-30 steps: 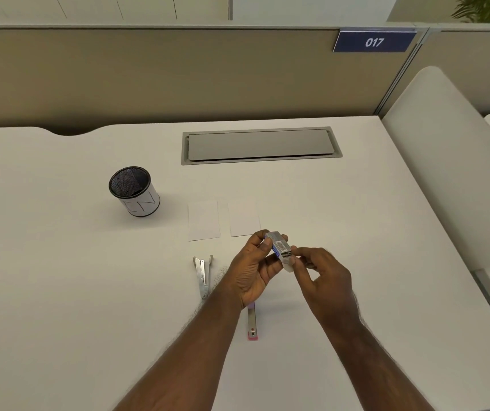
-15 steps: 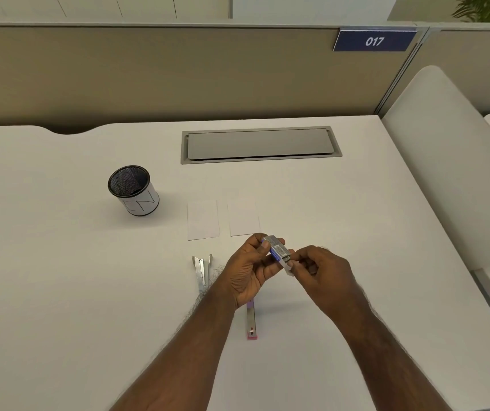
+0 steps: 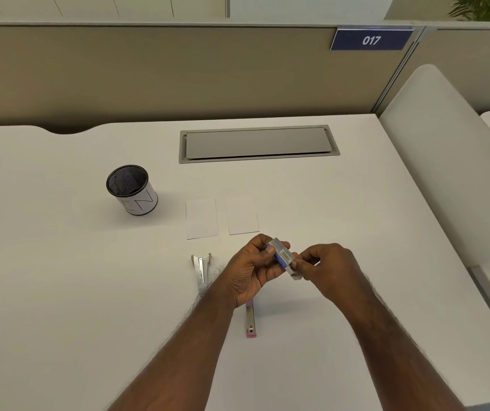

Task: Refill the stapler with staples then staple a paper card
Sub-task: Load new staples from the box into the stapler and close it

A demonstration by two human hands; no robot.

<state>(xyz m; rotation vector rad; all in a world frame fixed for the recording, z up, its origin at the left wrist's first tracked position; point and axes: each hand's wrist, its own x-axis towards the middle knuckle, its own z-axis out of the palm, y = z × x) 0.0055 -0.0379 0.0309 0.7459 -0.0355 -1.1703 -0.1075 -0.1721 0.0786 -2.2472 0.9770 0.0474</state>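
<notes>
Right hand (image 3: 325, 269) nearer one staple box (image 3: 281, 254)

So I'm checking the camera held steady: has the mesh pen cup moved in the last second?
No. The mesh pen cup keeps its place left of the two paper cards, beside the desk's cable hatch.

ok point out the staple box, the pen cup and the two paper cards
staple box (image 3: 281, 254): head view, on its barcode label
pen cup (image 3: 140, 203): head view, on its white side wall
paper cards (image 3: 202, 218): head view, middle of the left card
</notes>
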